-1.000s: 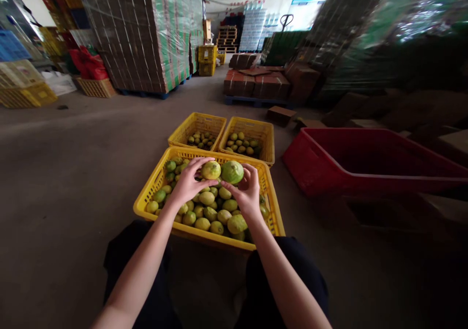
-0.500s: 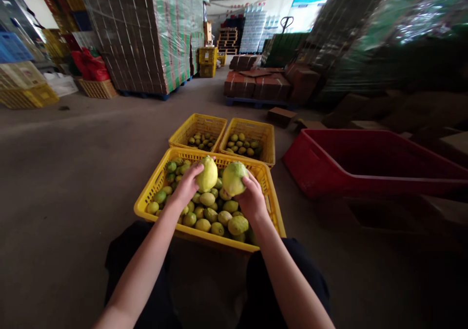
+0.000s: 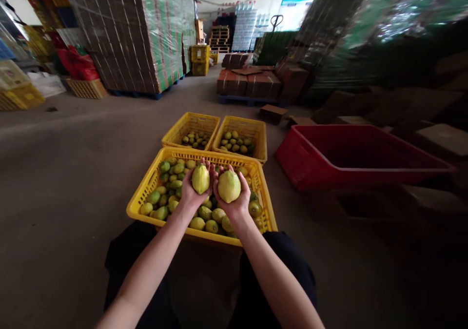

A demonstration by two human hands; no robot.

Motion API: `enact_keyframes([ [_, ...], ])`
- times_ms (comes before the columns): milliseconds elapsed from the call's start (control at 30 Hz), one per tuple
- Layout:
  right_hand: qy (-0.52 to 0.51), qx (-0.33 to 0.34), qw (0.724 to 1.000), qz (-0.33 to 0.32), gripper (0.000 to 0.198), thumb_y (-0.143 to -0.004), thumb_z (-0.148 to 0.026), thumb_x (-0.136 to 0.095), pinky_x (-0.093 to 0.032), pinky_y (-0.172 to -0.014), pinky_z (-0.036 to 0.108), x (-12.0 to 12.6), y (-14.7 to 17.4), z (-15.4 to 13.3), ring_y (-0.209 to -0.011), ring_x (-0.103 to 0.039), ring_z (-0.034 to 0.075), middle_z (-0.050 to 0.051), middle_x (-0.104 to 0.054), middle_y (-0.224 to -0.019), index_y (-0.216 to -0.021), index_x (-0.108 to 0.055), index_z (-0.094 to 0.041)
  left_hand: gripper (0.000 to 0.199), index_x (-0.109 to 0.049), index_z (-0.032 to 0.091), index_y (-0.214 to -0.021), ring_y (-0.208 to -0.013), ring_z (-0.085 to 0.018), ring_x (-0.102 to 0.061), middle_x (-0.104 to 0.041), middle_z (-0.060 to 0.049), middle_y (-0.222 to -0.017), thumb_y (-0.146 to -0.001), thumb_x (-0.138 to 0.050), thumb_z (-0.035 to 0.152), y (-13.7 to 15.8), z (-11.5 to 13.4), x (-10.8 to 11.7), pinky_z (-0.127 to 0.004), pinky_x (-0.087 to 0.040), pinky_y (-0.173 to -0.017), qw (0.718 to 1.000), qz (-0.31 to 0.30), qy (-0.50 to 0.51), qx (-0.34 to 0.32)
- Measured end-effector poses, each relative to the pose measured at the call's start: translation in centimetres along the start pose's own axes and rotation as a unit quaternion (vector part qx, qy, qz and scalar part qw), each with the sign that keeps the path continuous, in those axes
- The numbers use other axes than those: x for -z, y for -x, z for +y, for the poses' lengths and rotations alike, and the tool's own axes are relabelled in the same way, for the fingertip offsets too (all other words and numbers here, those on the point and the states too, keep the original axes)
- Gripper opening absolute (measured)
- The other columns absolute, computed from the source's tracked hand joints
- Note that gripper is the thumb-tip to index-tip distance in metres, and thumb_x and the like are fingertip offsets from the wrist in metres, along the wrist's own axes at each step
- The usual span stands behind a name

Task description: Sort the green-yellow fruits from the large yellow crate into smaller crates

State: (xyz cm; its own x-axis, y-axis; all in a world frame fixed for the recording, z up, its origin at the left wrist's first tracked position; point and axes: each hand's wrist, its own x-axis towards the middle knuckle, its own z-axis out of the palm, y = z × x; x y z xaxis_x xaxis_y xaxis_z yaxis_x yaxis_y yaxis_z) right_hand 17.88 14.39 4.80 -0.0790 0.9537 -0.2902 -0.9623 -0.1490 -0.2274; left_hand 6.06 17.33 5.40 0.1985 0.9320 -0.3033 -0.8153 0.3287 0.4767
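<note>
My left hand (image 3: 191, 192), palm up, cradles a yellow-green lemon (image 3: 201, 179) with its fingers curled round the far side. Beside it my right hand (image 3: 239, 204) is also palm up, holding a larger, rounder lemon (image 3: 229, 186). Both hands are close together above a large yellow plastic crate (image 3: 268, 197). Many yellow and green lemons (image 3: 204, 213) lie inside this crate below my hands; some are hidden by my hands and wrists.
Behind the near crate stand a left yellow crate (image 3: 171, 133) and a right yellow crate (image 3: 261, 136), each holding lemons. To the right is a big red tub (image 3: 310, 165). Farther back are flat cartons on a pallet (image 3: 248, 99) and tall wrapped stacks (image 3: 127, 41).
Both hands have turned from gripping the lemons at their sides to holding them palm up. The lemons have rotated, and the view has shifted slightly.
</note>
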Motion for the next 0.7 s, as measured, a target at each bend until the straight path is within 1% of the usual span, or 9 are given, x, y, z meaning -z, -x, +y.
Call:
enact_keyframes([
  [67, -0.001, 0.005, 1.000, -0.015, 0.022, -0.084, -0.031, -0.063, -0.061, -0.066, 0.029, 0.0, 0.0, -0.1, -0.078, -0.073, 0.018, 0.001, -0.078, -0.093, -0.103, -0.071, -0.024, 0.035, -0.067, 0.023, -0.116, -0.101, -0.019, -0.073, -0.077, -0.004, -0.101, -0.095, -0.039, 0.022, 0.0, -0.1, -0.1, -0.031, -0.061, -0.083, 1.000, -0.004, 0.006, 0.006],
  [167, 0.017, 0.008, 0.999, -0.047, 0.015, -0.082, -0.032, -0.066, -0.059, -0.062, 0.028, 0.0, 0.1, -0.3, -0.071, -0.070, 0.017, 0.000, -0.076, -0.087, -0.093, -0.069, -0.024, 0.026, -0.069, 0.022, -0.105, -0.080, -0.016, -0.072, -0.076, -0.001, -0.091, -0.092, -0.046, 0.021, 0.1, 0.0, -0.2, -0.028, -0.060, -0.079, 0.999, -0.017, 0.024, 0.027],
  [233, 0.034, 0.013, 0.997, -0.073, 0.010, -0.080, -0.032, -0.067, -0.057, -0.058, 0.028, 0.1, 0.1, -0.4, -0.066, -0.068, 0.017, 0.000, -0.073, -0.080, -0.086, -0.068, -0.023, 0.020, -0.070, 0.021, -0.095, -0.066, -0.013, -0.067, -0.073, 0.000, -0.081, -0.091, -0.050, 0.023, 0.2, 0.3, -0.2, -0.026, -0.058, -0.071, 0.999, -0.033, 0.005, 0.037],
  [300, 0.055, 0.022, 0.993, -0.104, 0.008, -0.079, -0.031, -0.066, -0.055, -0.055, 0.029, 0.1, 0.1, -0.5, -0.062, -0.064, 0.017, 0.000, -0.071, -0.075, -0.079, -0.066, -0.023, 0.018, -0.068, 0.020, -0.085, -0.058, -0.012, -0.062, -0.068, 0.000, -0.072, -0.090, -0.052, 0.026, 0.4, 0.6, -0.3, -0.024, -0.055, -0.062, 0.997, -0.051, -0.031, 0.038],
  [433, 0.112, 0.027, 0.979, -0.169, 0.011, -0.074, -0.031, -0.067, -0.055, -0.056, 0.032, 0.4, 0.3, -0.8, -0.059, -0.059, 0.017, -0.001, -0.064, -0.066, -0.068, -0.062, -0.023, 0.031, -0.058, 0.018, -0.066, -0.049, -0.011, -0.055, -0.057, 0.000, -0.059, -0.093, -0.048, 0.029, 1.2, 1.5, -0.6, -0.023, -0.049, -0.052, 0.991, -0.094, -0.076, 0.050],
  [500, 0.136, 0.017, 0.971, -0.195, 0.016, -0.073, -0.032, -0.068, -0.056, -0.058, 0.034, 0.6, 0.3, -0.9, -0.061, -0.061, 0.018, -0.002, -0.061, -0.062, -0.063, -0.059, -0.023, 0.038, -0.055, 0.018, -0.060, -0.047, -0.012, -0.052, -0.053, 0.000, -0.055, -0.095, -0.043, 0.029, 1.6, 1.8, -0.6, -0.023, -0.047, -0.049, 0.987, -0.110, -0.095, 0.063],
  [567, 0.146, 0.006, 0.966, -0.215, 0.020, -0.072, -0.033, -0.068, -0.056, -0.057, 0.034, 0.7, 0.4, -0.9, -0.060, -0.060, 0.019, -0.002, -0.060, -0.061, -0.059, -0.056, -0.023, 0.042, -0.053, 0.018, -0.058, -0.045, -0.012, -0.051, -0.050, 0.000, -0.052, -0.096, -0.040, 0.027, 1.8, 2.0, -0.6, -0.022, -0.044, -0.046, 0.985, -0.115, -0.101, 0.076],
  [633, 0.137, 0.004, 0.967, -0.215, 0.018, -0.073, -0.034, -0.068, -0.055, -0.053, 0.032, 0.7, 0.4, -0.8, -0.056, -0.058, 0.017, -0.002, -0.061, -0.062, -0.062, -0.058, -0.023, 0.041, -0.054, 0.018, -0.059, -0.045, -0.011, -0.052, -0.053, 0.000, -0.053, -0.096, -0.038, 0.026, 1.9, 1.9, -0.6, -0.022, -0.045, -0.046, 0.988, -0.104, -0.076, 0.083],
  [700, 0.107, 0.008, 0.977, -0.182, 0.013, -0.077, -0.034, -0.067, -0.056, -0.054, 0.031, 0.5, 0.3, -0.7, -0.057, -0.060, 0.016, -0.001, -0.066, -0.069, -0.071, -0.063, -0.023, 0.037, -0.059, 0.018, -0.066, -0.049, -0.011, -0.057, -0.059, 0.000, -0.059, -0.096, -0.038, 0.024, 1.7, 1.6, -0.6, -0.021, -0.049, -0.051, 0.993, -0.077, -0.023, 0.081],
])
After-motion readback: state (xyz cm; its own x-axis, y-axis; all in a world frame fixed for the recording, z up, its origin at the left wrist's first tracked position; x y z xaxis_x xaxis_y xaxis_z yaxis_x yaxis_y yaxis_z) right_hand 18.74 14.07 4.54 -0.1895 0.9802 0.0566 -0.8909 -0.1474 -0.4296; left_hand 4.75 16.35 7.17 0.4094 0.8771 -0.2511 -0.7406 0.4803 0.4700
